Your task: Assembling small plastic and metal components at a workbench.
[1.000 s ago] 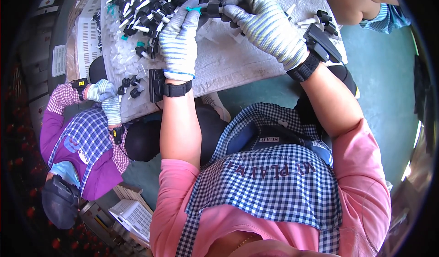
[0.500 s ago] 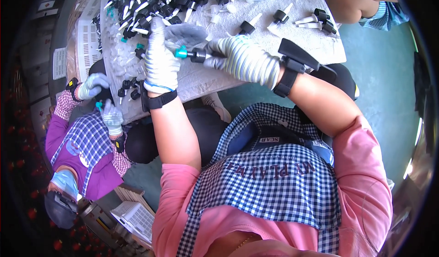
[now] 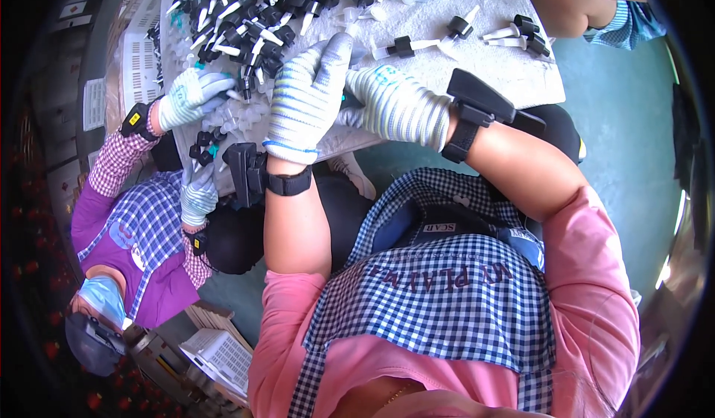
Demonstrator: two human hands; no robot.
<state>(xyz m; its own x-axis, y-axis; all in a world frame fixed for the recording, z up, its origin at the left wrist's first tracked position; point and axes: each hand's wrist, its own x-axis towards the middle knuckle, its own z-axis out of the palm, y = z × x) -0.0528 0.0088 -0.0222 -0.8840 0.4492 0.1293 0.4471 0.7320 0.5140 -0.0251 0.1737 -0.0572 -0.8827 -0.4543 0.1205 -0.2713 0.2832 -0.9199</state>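
My left hand [image 3: 307,101] and my right hand [image 3: 398,107], both in striped white knit gloves, meet over the table's near part. Between them a bit of teal shows on a small black cap piece [image 3: 343,99]; the rest is covered by the gloves. The right fingers are curled round it. My left fingers are closed together against its end, and what they grip is hidden. Beyond my left hand lies a heap of black caps with white stems [image 3: 242,16]. A black cap with a white stem and a clear end [image 3: 403,46] lies past my right hand.
Loose black caps [image 3: 526,34] lie toward the right of the white-covered table [image 3: 514,75]. Translucent pieces [image 3: 242,116] are heaped left of my hand. A co-worker's gloved hands [image 3: 192,96] work close on the left. Another person's arm [image 3: 581,1] is at far right.
My left hand has moved right against my right hand, hiding the teal-ended piece. The loose cap beyond my right hand now lies sideways. The co-worker's hands have reached toward the heap.
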